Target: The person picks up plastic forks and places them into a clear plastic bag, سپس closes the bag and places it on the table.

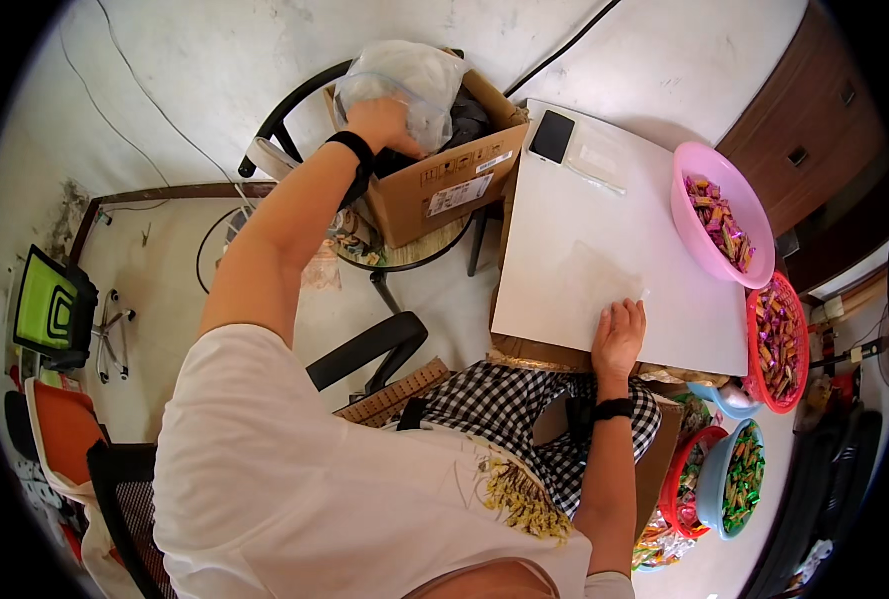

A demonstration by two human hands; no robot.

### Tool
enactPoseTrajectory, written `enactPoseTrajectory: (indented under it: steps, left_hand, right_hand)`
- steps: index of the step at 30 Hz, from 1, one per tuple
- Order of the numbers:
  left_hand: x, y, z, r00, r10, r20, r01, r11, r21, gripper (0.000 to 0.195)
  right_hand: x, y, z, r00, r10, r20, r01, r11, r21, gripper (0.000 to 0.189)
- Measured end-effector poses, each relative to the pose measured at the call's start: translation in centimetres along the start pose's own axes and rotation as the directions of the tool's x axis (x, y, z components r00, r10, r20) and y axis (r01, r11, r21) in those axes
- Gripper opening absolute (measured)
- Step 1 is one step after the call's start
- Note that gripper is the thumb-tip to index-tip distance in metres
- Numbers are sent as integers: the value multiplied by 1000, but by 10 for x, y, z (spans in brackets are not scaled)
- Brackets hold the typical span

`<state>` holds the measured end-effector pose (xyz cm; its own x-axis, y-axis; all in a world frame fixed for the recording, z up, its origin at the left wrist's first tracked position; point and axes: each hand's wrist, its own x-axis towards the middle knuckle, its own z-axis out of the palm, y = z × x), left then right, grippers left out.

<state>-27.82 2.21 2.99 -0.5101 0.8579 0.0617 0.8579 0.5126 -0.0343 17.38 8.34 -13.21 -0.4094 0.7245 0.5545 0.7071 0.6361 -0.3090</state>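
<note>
My left hand (384, 123) reaches into a translucent plastic bag (407, 71) at the top of an open cardboard box (444, 187). The bag hides its fingertips, so any grip there cannot be made out. Black plastic (468, 123) shows beside that bag inside the box. My right hand (620, 333) lies flat near the front edge of a white tabletop (549, 277), its fingers touching a thin clear plastic bag (605, 269) spread on the surface.
A phone (552, 136) and a stack of clear bags (596, 161) lie at the table's far side. A pink basin (684, 202) holds wrapped candies; a red basket (753, 352) and a blue basin (710, 479) hold more. A round-seated chair (444, 238) supports the box.
</note>
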Motion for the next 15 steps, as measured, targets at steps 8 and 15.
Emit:
enactPoseTrajectory:
  steps: [8,15]
  left_hand:
    - [39,-16,29,980,153,-127,-166,981,-104,42]
    - [35,-1,21,953,181,-242,-245,931,-270,32]
  right_hand:
    - [1,-2,2,1000,-5,-7,5,1000,9,21]
    - [0,1,0,1000,14,-5,-14,1000,28,20]
